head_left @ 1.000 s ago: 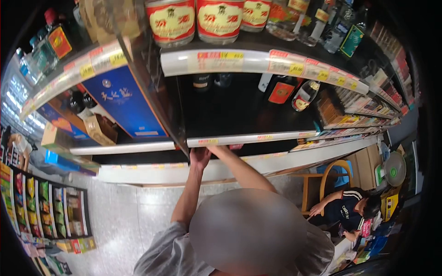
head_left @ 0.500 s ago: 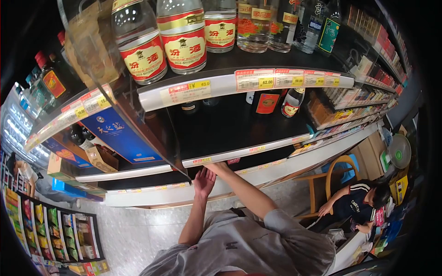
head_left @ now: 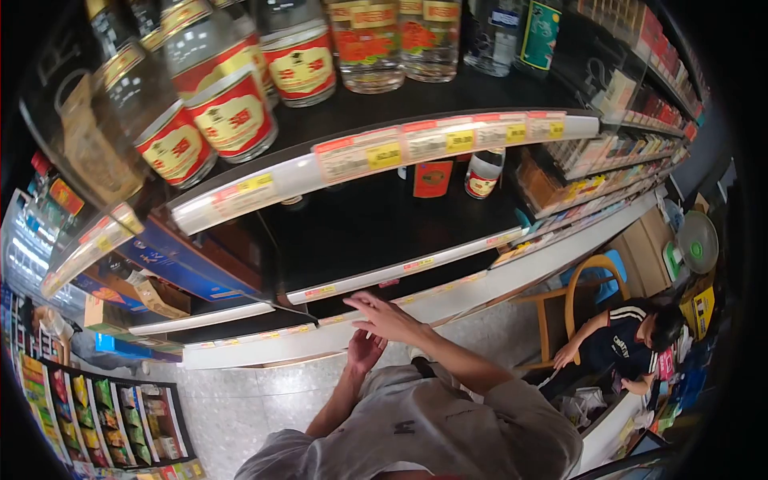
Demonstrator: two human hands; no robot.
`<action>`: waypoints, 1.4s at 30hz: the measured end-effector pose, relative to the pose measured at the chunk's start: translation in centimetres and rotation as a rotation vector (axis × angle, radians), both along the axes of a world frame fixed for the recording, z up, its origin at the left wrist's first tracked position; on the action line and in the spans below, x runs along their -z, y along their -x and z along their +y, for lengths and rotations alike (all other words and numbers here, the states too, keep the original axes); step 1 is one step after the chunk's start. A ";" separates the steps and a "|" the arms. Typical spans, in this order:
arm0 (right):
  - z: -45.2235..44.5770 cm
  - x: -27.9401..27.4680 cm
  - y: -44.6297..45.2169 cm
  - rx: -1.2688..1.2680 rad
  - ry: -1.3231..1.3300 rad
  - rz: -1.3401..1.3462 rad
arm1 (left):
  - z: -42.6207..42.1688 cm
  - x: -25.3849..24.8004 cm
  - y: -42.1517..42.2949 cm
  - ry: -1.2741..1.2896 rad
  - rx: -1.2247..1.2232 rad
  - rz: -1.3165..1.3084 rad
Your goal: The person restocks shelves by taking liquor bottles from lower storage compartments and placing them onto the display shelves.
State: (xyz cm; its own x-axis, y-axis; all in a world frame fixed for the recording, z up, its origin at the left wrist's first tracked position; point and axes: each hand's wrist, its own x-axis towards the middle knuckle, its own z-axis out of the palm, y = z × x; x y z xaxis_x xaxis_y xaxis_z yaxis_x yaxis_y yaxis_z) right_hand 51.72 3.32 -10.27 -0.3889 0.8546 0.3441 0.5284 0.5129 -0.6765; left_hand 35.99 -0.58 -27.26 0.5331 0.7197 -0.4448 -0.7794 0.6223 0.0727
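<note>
My right hand (head_left: pixel 390 321) is in front of the lower shelf edge (head_left: pixel 336 290), its fingers stretched toward the left and nothing visible in them. Just below it, my left hand (head_left: pixel 366 350) is turned palm up with loosely bent fingers, and it also appears to hold nothing. The two hands nearly touch; part of the left fingers is hidden behind the right hand. Above, clear liquor bottles with red and cream labels (head_left: pixel 232 116) stand on the upper shelf. A small bottle (head_left: pixel 484 174) and a red-labelled item (head_left: pixel 432 179) are at the back of the shelf below.
Price tags line the upper shelf edge (head_left: pixel 384 156). Blue boxes (head_left: pixel 172 260) stand at the left. A snack rack (head_left: pixel 104 408) is at lower left. To the right, a person in a dark shirt (head_left: pixel 620 348) sits beside a wooden chair (head_left: pixel 572 300).
My right hand has come back from the lower shelf edge, and my left hand has dropped slightly toward my body. The view has shifted, bringing the upper bottles further left.
</note>
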 end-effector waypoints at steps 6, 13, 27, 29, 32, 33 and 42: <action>-6.5 4.7 -6.1 -0.091 0.272 0.024 | -0.4 2.2 -3.8 -0.092 0.043 0.014; -9.2 5.3 -12.9 -0.118 0.328 -0.018 | 0.2 -1.3 -9.7 -0.227 0.338 0.413; 2.2 -10.7 -21.9 0.398 -0.301 0.388 | -1.3 -11.5 -13.6 -0.778 0.544 0.764; 4.2 -10.3 -23.5 0.578 -0.336 0.511 | -1.4 -11.9 -13.1 -0.776 0.499 0.803; 6.4 -10.0 -25.2 0.680 -0.422 0.574 | -1.0 -13.3 -13.0 -0.754 0.453 0.831; 6.7 -9.8 -25.8 0.694 -0.386 0.508 | -0.7 -13.9 -13.1 -0.756 0.449 0.831; 11.1 -11.1 -27.2 0.690 -0.286 0.336 | 3.4 -23.5 -15.0 -1.060 0.428 0.744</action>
State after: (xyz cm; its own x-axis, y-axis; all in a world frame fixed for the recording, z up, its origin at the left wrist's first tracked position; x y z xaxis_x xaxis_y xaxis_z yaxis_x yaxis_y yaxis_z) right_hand 78.93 14.43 0.84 0.3550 0.7256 0.5894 0.5806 0.3230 -0.7474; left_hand 50.95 2.86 -3.80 0.6775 0.7327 -0.0644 -0.1090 0.1865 0.9764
